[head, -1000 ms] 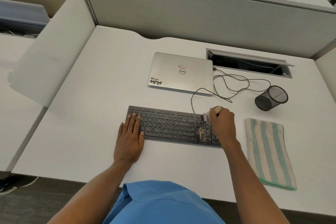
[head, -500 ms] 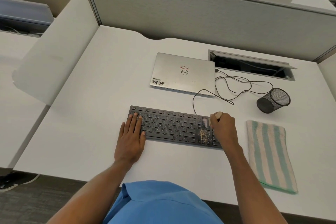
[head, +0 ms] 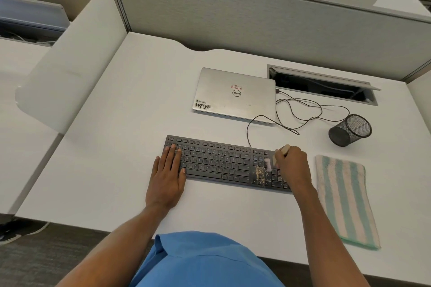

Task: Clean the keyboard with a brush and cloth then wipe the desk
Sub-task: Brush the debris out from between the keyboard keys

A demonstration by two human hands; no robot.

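My right hand (head: 292,165) grips the brush (head: 278,155), bristles on crumbs (head: 262,176) at the right end of the keyboard (head: 224,162); my left hand (head: 166,177) lies flat on its left end, fingers straight, cloth (head: 345,198) alongside on the desk (head: 105,158).

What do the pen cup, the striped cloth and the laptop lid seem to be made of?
Pen cup: black wire mesh, likely metal; the desk shows through.
Striped cloth: soft terry-like fabric, fuzzy surface.
Laptop lid: matte silver, metal or painted plastic.
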